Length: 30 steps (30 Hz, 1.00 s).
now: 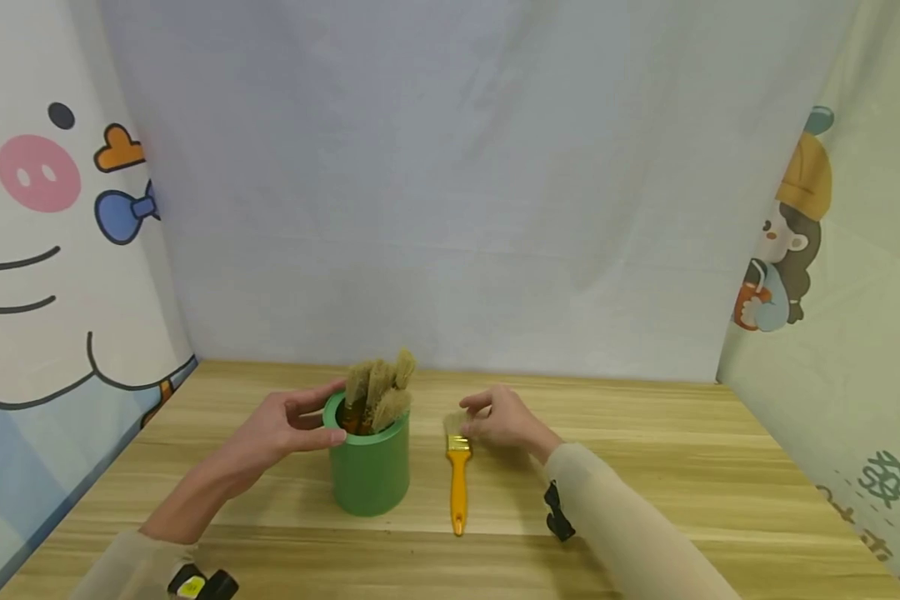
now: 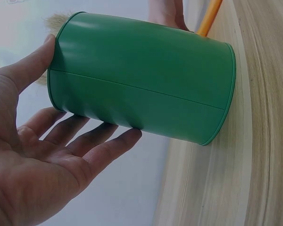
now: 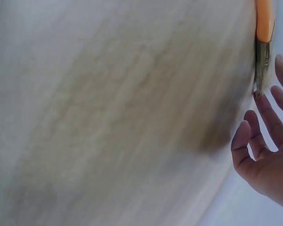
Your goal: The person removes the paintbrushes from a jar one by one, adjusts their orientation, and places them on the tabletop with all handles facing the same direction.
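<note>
A green cylindrical pot [image 1: 372,477] stands upright on the table, holding several paintbrushes [image 1: 378,396] with their bristles up. My left hand [image 1: 283,427] grips it near the top, thumb at the rim and fingers along the far side. The left wrist view shows the fingertips against the wall of the pot [image 2: 141,77]. Right of the pot, a paintbrush [image 1: 458,492] with a yellow-orange handle lies flat, bristles pointing away from me. My right hand [image 1: 504,419] is at its bristle end, fingers loosely bent. In the right wrist view the fingertips are right beside the bristles [image 3: 261,77].
The wooden table [image 1: 645,483] is backed by a pale cloth [image 1: 450,183]. Printed cloths with cartoon figures hang at the left [image 1: 37,333] and right [image 1: 855,333] sides.
</note>
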{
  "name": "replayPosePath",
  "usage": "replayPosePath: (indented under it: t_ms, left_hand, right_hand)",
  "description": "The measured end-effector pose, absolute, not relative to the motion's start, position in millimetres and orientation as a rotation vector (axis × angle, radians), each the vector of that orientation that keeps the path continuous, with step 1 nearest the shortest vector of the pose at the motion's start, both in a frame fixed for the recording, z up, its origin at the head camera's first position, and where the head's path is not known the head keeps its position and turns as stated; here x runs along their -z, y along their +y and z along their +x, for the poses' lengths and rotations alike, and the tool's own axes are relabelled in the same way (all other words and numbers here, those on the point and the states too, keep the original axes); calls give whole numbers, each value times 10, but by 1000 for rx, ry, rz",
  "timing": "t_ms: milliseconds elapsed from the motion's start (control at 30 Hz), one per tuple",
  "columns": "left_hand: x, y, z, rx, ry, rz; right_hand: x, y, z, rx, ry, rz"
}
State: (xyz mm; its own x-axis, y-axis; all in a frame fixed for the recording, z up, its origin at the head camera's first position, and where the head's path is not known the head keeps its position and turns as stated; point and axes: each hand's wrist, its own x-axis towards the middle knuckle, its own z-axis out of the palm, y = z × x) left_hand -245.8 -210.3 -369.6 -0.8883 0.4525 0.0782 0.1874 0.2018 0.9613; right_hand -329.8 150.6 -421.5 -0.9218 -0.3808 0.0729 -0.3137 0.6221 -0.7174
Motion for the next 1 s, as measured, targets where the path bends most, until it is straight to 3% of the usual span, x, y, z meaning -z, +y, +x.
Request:
replayPosePath:
  t_ms: [733,1000]
  left_hand:
    - [3705,-2099,-2468,-1768,2235,618]
    - [3715,-2102,-2473,-1769,2240,622]
  right_hand:
    - [4166,1540,-3237,1126,2767,-525]
    - [3993,1515,-3161,1130,2796,-681]
